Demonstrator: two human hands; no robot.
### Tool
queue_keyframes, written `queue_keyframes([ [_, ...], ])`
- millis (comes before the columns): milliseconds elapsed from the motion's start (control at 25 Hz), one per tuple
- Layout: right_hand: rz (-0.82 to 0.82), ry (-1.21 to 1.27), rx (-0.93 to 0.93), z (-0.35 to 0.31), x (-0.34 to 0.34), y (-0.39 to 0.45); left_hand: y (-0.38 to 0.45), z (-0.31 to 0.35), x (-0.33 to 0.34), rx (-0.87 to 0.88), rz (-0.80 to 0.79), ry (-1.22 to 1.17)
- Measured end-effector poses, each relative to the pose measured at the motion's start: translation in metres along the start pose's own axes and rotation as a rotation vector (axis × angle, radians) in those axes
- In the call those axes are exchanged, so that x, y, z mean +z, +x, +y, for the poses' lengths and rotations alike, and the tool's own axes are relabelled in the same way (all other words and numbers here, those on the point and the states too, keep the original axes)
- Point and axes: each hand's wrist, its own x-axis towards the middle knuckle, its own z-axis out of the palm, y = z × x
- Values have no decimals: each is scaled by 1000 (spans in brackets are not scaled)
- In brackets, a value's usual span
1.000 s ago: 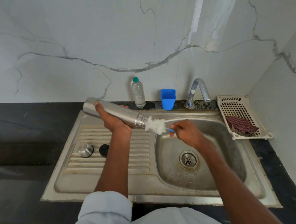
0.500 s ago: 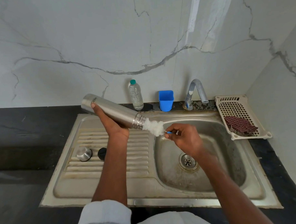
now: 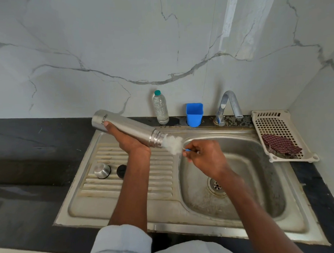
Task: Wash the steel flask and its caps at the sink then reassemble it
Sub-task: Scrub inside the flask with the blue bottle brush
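Note:
My left hand (image 3: 128, 140) grips the steel flask (image 3: 124, 127), held nearly level over the drainboard with its open threaded mouth pointing right and slightly down. My right hand (image 3: 205, 159) pinches the blue handle of a bottle brush (image 3: 172, 145), whose white bristles sit at the flask's mouth, partly outside it. The steel outer cap (image 3: 102, 170) and the black inner cap (image 3: 121, 171) lie side by side on the drainboard ridges, left of my left forearm.
The steel sink (image 3: 278, 188) has its drain (image 3: 216, 186) below my right wrist. A tap (image 3: 229, 105), a blue cup (image 3: 194, 114) and a clear plastic bottle (image 3: 160, 107) stand at the back. A white basket (image 3: 272, 130) holding a checked cloth (image 3: 280, 146) sits at the right.
The brush has slid further out of the flask's mouth, so more bristles show. Both hands stay in nearly the same place; the view has shifted a little.

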Motion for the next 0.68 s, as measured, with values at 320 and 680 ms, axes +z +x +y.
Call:
queue_keyframes([
  [320, 44, -261, -46, 5, 14, -7, -13, -12, -7, -34, -26, 44],
  [680, 202, -447, -15, -4, 40, -25, -16, -19, -8, -261, -68, 72],
])
